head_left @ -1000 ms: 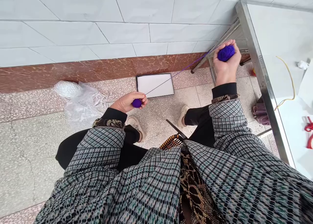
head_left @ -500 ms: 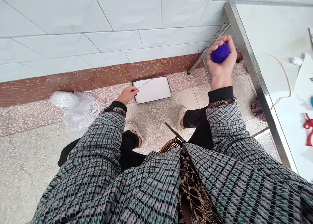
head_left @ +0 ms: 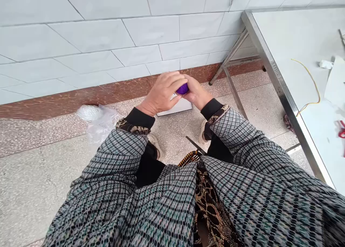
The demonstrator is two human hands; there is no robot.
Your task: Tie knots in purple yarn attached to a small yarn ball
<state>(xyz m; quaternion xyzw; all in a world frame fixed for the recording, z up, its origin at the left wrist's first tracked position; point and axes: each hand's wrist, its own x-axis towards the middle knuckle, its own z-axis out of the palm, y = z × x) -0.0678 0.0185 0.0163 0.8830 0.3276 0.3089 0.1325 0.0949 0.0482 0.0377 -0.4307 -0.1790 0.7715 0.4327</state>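
Head camera shows small marks on the metal frame (head_left: 279, 82) of the white table (head_left: 291, 31), too small to read. The purple ball (head_left: 182, 89) is round, of wound yarn, and sits between the two hands, above the flat white tray (head_left: 176, 107) with dark rim. The right hand (head_left: 196, 92) is closed around it; the left hand (head_left: 163, 92) curves its fingers over it, but its grip I cannot tell. White yarn (head_left: 88, 112) lies near crinkled clear plastic (head_left: 100, 128) on speckled floor (head_left: 24, 182).
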